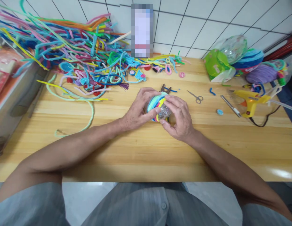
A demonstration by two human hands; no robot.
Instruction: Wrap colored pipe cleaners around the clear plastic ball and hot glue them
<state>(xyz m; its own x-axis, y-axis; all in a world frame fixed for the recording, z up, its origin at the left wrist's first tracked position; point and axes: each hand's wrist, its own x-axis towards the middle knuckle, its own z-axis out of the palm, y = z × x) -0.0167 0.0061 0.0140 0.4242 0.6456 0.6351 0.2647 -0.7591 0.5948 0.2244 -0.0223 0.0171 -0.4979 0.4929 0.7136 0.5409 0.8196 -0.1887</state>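
My left hand [138,108] and my right hand [177,117] both grip a small clear ball [160,108] wrapped in blue, yellow and pink pipe cleaner coils, held just above the wooden table [146,150] near its middle. The fingers of both hands curl around the ball from either side. Dark pliers [166,88] lie right behind my hands, partly hidden by them.
A big heap of coloured pipe cleaners [72,53] covers the far left. Small scissors [196,97], a metal tool [230,106], a yellow glue gun [250,102] with its cord, a blue coil [220,111] and bags of coils [232,59] lie to the right.
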